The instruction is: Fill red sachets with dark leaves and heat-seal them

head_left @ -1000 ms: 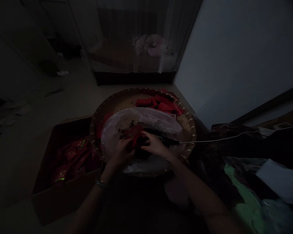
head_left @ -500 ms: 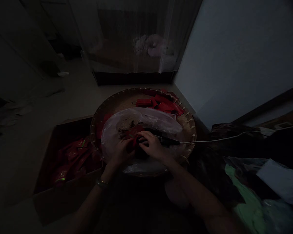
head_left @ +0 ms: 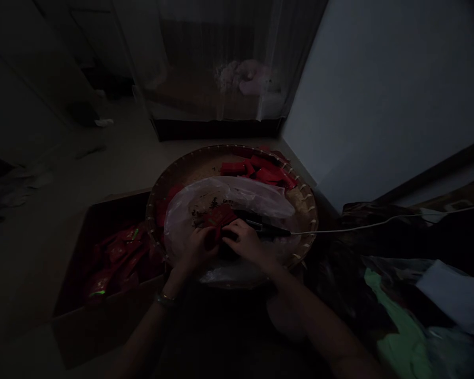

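Between my two hands, over a round woven bamboo tray (head_left: 189, 160), is a small red packet (head_left: 220, 216). My left hand (head_left: 200, 247) grips its near left edge with bent fingers. From the right, my right hand (head_left: 243, 241) pinches the near right edge. A clear plastic sheet (head_left: 184, 200) lies in the tray beneath them, with dark dry leaf bits (head_left: 213, 202) scattered on it. Just right of my right hand lies a black corded device (head_left: 270, 229); the dimness hides its details. The near end of the packet is covered by my fingers.
Several red packets (head_left: 266, 171) lie at the tray's far right. A cardboard box (head_left: 73, 263) at the left holds shiny red packets (head_left: 120, 255). A white cord (head_left: 351, 229) runs right, past piled cloth and bags (head_left: 406, 326). A pale wall (head_left: 375, 89) rises behind.
My right hand has drawn slightly back towards me, so more of the red packet's face shows. Both hands remain at its near edge. The view has shifted slightly.
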### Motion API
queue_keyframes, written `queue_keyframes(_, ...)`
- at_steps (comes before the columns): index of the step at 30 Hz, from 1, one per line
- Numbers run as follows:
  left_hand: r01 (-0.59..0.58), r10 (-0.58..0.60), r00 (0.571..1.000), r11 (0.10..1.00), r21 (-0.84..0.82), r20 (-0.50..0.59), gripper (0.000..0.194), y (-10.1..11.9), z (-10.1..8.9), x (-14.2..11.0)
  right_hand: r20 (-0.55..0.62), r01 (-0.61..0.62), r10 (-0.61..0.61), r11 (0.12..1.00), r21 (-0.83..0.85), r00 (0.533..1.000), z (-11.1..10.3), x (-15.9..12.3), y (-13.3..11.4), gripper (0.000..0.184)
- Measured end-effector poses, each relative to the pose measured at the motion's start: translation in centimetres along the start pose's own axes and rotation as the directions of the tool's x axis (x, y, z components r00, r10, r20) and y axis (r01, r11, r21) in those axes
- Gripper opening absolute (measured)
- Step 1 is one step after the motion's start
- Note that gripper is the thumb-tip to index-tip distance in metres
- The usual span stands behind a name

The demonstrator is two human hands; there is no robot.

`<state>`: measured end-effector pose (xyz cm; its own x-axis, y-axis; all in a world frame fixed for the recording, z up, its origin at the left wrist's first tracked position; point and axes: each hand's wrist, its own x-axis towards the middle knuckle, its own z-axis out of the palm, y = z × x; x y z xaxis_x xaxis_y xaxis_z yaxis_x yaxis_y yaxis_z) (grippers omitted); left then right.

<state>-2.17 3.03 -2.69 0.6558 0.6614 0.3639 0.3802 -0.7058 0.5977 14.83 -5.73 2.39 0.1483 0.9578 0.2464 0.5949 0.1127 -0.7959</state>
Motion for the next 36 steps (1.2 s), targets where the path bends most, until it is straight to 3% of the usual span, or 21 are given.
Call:
queue_keyframes(6,0.064,-0.064,0.998,0.996,-0.061,0.015,0.052,-0.2,-0.1,0.0,0.021,0.001,0.000,0.999,-0.045,1.000,0.3,-0.1,0.8,0.012)
queue_keyframes(10,0.171,-0.128,0.982,0.912,-0.372,0.138,0.059,-0.7,-0.3,0.1,0.025,0.071,-0.070,0.997,-0.042,0.997,-1.4,0.3,0.7,0.013)
queue_keyframes(12,0.286,-0.173,0.951,0.810,-0.512,0.258,0.057,-0.6,-0.6,0.2,0.051,0.101,-0.099,0.994,-0.037,0.994,-2.4,0.4,0.5,0.015)
queue_keyframes(15,0.487,-0.269,0.859,0.693,-0.531,0.436,0.045,-0.1,-1.3,0.4,0.079,0.107,-0.106,0.994,-0.004,0.991,-3.8,0.6,0.2,0.018)
queue_keyframes(17,0.567,-0.320,0.806,0.658,-0.496,0.498,0.037,0.3,-1.7,0.6,0.067,0.077,-0.079,0.997,0.029,0.995,-4.5,0.6,0.2,0.018)
queue_keyframes(20,0.625,-0.371,0.769,0.612,-0.486,0.521,0.036,0.3,-2.1,0.6,0.023,-0.009,0.007,0.997,0.075,1.000,-5.3,0.6,0.4,0.017)
queue_keyframes(25,0.625,-0.453,0.780,0.545,-0.558,0.431,0.045,-0.5,-2.2,0.6,0.040,-0.096,0.093,0.991,0.098,0.995,-5.2,0.2,1.1,0.021)
queue_keyframes(29,0.615,-0.461,0.788,0.546,-0.569,0.408,0.043,-0.1,-2.0,0.6,0.061,-0.107,0.098,0.978,0.181,0.993,-3.9,0.0,0.6,0.052)
queue_keyframes(33,0.580,-0.436,0.815,0.595,-0.556,0.383,0.039,0.8,-1.8,0.6,0.032,0.041,-0.044,0.994,0.106,0.999,-3.0,0.4,-0.2,0.030)
queue_keyframes(36,0.566,-0.427,0.824,0.613,-0.551,0.372,0.039,1.1,-1.8,0.7,0.005,0.055,-0.055,0.994,0.097,0.998,-3.0,0.9,-0.5,0.017)
